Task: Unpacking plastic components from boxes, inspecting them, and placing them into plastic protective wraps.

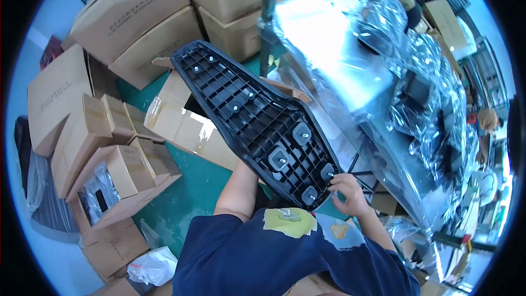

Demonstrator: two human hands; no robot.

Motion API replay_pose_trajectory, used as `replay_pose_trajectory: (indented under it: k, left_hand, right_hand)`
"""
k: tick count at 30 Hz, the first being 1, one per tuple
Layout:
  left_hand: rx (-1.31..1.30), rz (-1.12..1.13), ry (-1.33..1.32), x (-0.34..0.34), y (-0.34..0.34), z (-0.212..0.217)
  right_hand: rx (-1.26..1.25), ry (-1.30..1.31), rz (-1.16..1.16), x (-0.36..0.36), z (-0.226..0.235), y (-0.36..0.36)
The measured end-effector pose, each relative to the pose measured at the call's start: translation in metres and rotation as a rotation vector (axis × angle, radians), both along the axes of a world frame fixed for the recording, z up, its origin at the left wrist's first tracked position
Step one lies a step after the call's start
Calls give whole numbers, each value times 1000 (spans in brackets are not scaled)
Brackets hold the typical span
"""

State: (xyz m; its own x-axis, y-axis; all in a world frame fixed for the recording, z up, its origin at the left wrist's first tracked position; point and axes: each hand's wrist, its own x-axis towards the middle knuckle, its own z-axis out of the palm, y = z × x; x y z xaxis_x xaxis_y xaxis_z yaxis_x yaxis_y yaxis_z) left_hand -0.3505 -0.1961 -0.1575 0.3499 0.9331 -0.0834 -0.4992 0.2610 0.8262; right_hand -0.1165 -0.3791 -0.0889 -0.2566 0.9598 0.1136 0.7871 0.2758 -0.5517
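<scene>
A black motorcycle seat (249,112) lies tilted across the middle, its ribbed plastic underside facing up. Metal studs stick up from it, and grey square pads (278,158) surround several of them at the wider near end. My left forearm (238,189) goes under the seat, and the seat hides that hand and its fingers. At the near right corner, my right hand (350,194) has its fingers bent in close to a stud (331,174) on a corner pad. Whatever the fingertips may hold is too small to make out.
Large cardboard boxes (134,13) are stacked at the back left, with smaller ones (123,170) at left. An open carton (200,134) lies beneath the seat. On the right, clear plastic wrap (433,104) covers dark items beside a metal post (267,22). Green floor (189,186) shows between.
</scene>
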Motion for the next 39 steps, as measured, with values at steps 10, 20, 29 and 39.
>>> replay_pose_trajectory:
  k: [10, 20, 29, 39]
  left_hand:
    - [-329, -214, -127, 41, -70, 30]
    - [-402, -210, -275, 73, -64, 88]
    - [-197, -383, 87, 62, -82, 110]
    - [941, -639, 766, 156, -33, 150]
  right_hand:
    - [-238, 704, -396, 67, 3, -19]
    - [-392, 1082, -240, 77, 10, -27]
    - [-139, 960, -285, 80, 4, -69]
    - [769, 141, -515, 103, 87, -104]
